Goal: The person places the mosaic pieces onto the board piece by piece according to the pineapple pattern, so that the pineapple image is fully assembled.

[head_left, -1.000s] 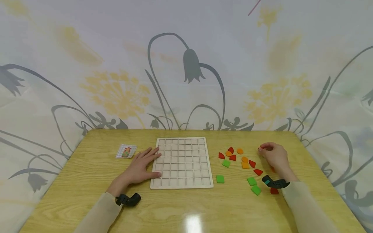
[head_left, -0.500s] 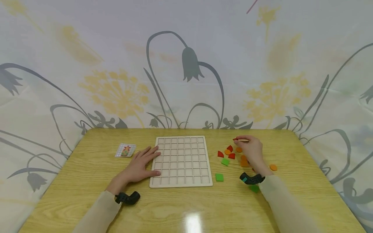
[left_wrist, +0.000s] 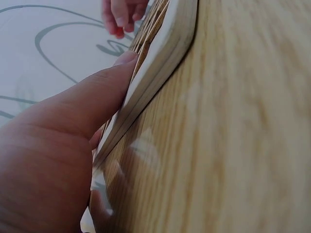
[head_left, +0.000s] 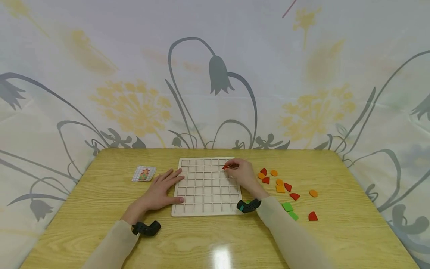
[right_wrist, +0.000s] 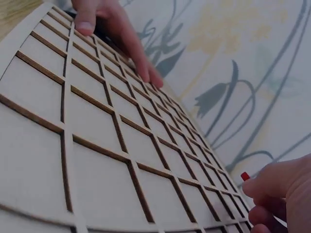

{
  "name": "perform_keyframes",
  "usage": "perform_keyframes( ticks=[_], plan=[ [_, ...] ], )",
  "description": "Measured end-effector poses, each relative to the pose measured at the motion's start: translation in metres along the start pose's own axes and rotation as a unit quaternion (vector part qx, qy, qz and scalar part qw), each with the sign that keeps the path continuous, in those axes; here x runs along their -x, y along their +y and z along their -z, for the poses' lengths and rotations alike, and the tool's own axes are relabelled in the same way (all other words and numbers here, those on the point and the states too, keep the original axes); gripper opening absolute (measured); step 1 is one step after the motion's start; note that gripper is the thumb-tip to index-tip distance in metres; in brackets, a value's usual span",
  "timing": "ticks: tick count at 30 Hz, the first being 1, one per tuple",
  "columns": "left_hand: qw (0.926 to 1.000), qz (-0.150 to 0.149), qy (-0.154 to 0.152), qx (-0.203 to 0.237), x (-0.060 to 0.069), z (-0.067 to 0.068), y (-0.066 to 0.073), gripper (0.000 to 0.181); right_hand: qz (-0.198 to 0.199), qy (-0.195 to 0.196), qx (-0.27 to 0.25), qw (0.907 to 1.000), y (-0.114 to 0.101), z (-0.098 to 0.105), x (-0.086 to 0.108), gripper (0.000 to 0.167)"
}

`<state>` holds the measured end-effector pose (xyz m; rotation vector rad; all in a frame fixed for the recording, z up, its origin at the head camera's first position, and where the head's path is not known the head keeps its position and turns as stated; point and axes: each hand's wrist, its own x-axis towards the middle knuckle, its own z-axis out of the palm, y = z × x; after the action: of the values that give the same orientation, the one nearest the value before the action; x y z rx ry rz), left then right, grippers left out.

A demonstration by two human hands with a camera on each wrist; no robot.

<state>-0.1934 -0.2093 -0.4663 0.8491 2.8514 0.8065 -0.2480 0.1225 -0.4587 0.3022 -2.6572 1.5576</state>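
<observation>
A pale wooden board with a raised square grid lies on the table. Across its left edge rests my left hand, fingers spread and straight; its thumb lies over the rim in the left wrist view. Over the upper right squares, my right hand pinches a small flat red piece between thumb and fingers. Only the tip of that red piece shows in the right wrist view, so its full shape is hidden.
Right of the board lie loose red quarter-circles, orange discs, an orange square and green squares. One green piece is partly covered by the right wrist. A picture card lies left of the board. A patterned wall covering rises behind the table.
My right hand has travelled left from the far right of the table, past the loose pieces, to the board, holding the red piece throughout. The left hand has stayed in place.
</observation>
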Motion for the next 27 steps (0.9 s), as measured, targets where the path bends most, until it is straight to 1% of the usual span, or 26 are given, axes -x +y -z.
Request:
perform_keyframes(
  ticks=[4,7,9,12,15,20,22,27],
  plan=[
    [1.0,-0.002,0.001,0.001,0.0,0.0,0.0,0.078,0.04,-0.028,0.011,0.9988,-0.003,-0.021,-0.006,0.012],
    [1.0,-0.004,0.003,0.0,0.0,0.0,0.0,0.078,0.058,-0.042,0.017,0.9973,-0.005,-0.034,-0.011,0.013],
    [1.0,-0.005,0.003,-0.003,0.0,0.0,0.0,0.078,0.067,-0.047,0.019,0.9965,-0.007,-0.041,-0.014,0.013],
    [1.0,-0.004,0.004,-0.002,-0.001,0.0,0.001,0.078,0.067,-0.045,0.016,0.9966,-0.008,-0.048,-0.018,0.015],
    [1.0,-0.005,0.003,-0.003,-0.001,0.001,0.001,0.078,0.067,-0.042,0.018,0.9967,-0.008,-0.054,-0.02,0.014],
    [1.0,-0.006,0.002,-0.003,-0.002,0.001,0.001,0.078,0.081,-0.035,0.061,0.9942,-0.006,-0.058,-0.02,0.01],
    [1.0,-0.005,0.003,-0.001,-0.001,0.001,0.001,0.078,0.083,-0.036,0.07,0.9934,-0.006,-0.058,-0.02,0.009],
    [1.0,-0.004,0.002,-0.002,-0.001,0.0,-0.001,0.078,0.077,-0.041,0.064,0.9942,-0.008,-0.058,-0.018,0.01]
  ],
)
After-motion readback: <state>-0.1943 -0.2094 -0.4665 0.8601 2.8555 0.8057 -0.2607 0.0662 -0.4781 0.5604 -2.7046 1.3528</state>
